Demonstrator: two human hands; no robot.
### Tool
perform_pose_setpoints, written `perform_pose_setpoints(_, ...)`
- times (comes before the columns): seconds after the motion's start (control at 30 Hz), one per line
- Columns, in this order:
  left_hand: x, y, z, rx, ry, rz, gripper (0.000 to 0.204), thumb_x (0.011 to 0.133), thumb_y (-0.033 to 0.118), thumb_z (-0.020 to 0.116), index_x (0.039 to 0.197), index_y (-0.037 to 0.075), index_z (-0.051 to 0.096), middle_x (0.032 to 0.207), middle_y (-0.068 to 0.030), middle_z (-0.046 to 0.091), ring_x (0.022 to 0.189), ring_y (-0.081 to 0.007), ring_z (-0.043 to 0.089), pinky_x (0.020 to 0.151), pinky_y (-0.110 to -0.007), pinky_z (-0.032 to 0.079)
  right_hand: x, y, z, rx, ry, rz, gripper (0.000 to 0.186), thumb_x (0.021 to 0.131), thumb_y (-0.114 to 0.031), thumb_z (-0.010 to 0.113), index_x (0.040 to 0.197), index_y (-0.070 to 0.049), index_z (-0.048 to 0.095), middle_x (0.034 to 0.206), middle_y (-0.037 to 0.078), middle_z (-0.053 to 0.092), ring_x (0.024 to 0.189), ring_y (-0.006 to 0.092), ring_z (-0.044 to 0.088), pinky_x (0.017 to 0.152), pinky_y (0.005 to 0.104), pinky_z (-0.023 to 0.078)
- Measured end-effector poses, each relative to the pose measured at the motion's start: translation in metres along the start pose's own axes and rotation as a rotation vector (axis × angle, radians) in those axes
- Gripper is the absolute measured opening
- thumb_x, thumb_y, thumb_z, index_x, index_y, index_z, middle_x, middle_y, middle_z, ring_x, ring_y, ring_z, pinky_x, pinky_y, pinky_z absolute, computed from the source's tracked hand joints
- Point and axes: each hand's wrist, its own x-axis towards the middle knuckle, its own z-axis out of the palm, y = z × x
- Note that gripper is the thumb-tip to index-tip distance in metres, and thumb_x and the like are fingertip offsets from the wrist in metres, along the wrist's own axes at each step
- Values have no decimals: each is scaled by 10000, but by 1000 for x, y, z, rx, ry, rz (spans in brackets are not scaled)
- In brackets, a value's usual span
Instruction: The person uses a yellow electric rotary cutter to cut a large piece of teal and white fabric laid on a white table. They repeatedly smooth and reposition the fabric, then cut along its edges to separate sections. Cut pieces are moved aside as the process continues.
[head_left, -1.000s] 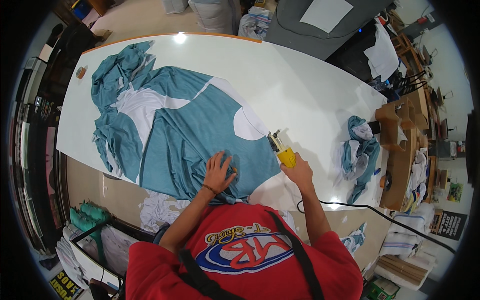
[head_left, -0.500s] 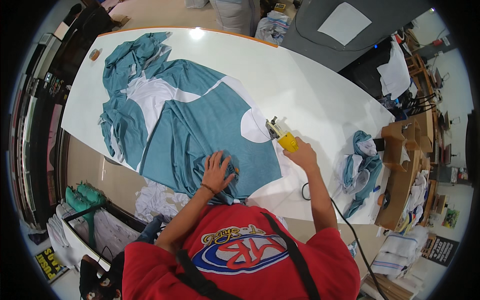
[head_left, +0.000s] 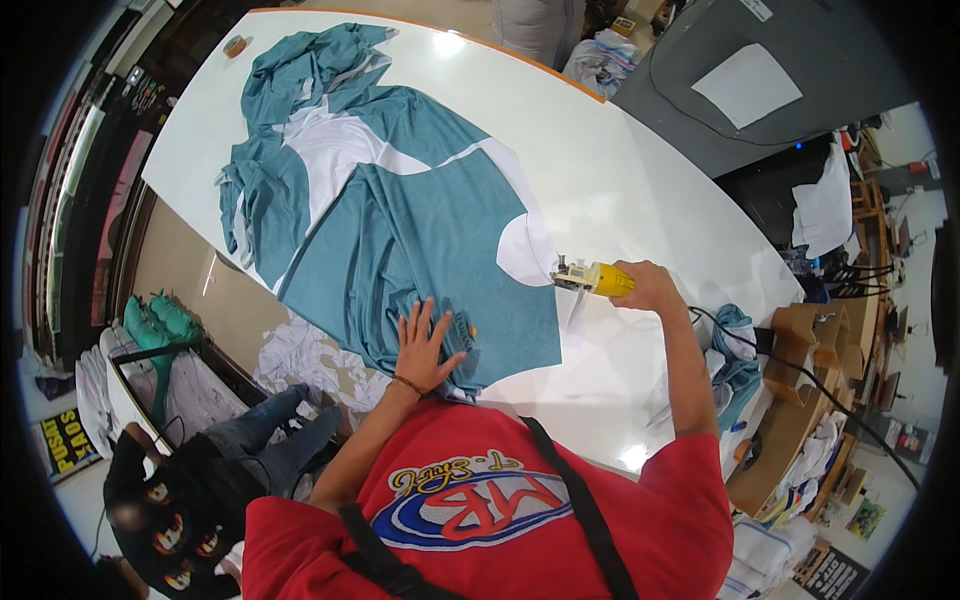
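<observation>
My left hand (head_left: 425, 352) lies with spread fingers on the teal fabric (head_left: 515, 325), beside a small object with an orange part (head_left: 466, 331) that I cannot make out clearly. In my right hand (head_left: 650, 288) is a yellow electric cutter (head_left: 603, 280), held sideways with its head at the fabric's right edge, just below a white semicircular panel (head_left: 520, 250). A narrow pale strip hangs below the cutter head. The layered teal-and-white fabric stretches up the white table (head_left: 680, 200) into a crumpled bunch at the far end.
A black cord (head_left: 840, 400) runs from near my right hand toward the right rim. Teal-and-white cloth (head_left: 735, 385) and cardboard boxes (head_left: 805, 350) lie at the right. A co-worker (head_left: 185, 500) sits low at the lower left. A tape roll (head_left: 235, 46) sits on the far table corner.
My right hand has swung the cutter from angled to nearly horizontal. My left hand stays on the fabric. The view has shifted, bringing the co-worker further into sight.
</observation>
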Motion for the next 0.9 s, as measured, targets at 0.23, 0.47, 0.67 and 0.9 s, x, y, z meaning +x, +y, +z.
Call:
perform_pose_setpoints(0.23, -24, -6, 0, -62, 191, -94, 766, 888, 390, 766, 1515, 68, 466, 1624, -272, 291, 1496, -488, 262, 1209, -608, 221, 25, 6, -11, -83, -15, -161, 539, 675, -388, 796, 1175, -217, 691, 966, 72, 760, 918, 299, 720, 808, 437, 581)
perform_pose_setpoints(0.47, -48, -15, -1, -61, 273, -145, 717, 890, 329, 778, 1482, 42, 492, 1597, -291, 318, 1464, -498, 303, 1187, -579, 278, 36, 2, -18, -97, -27, -209, 550, 653, -380, 818, 1164, -212, 700, 962, 79, 761, 914, 301, 719, 792, 431, 575)
perform_pose_setpoints(0.67, -52, -16, -1, -49, 279, -153, 703, 897, 324, 772, 1480, 44, 496, 1594, -294, 321, 1454, -499, 322, 1178, -572, 298, 39, -3, -23, -90, -63, -206, 555, 656, -364, 821, 1174, -207, 698, 957, 88, 758, 925, 307, 718, 808, 424, 570)
perform_pose_setpoints(0.9, -50, -16, 1, -51, 261, -167, 693, 910, 341, 755, 1482, 46, 497, 1597, -286, 320, 1455, -502, 322, 1184, -573, 288, 40, -5, -21, -92, -68, -200, 547, 658, -374, 824, 1162, -207, 693, 966, 80, 758, 938, 301, 717, 818, 429, 567)
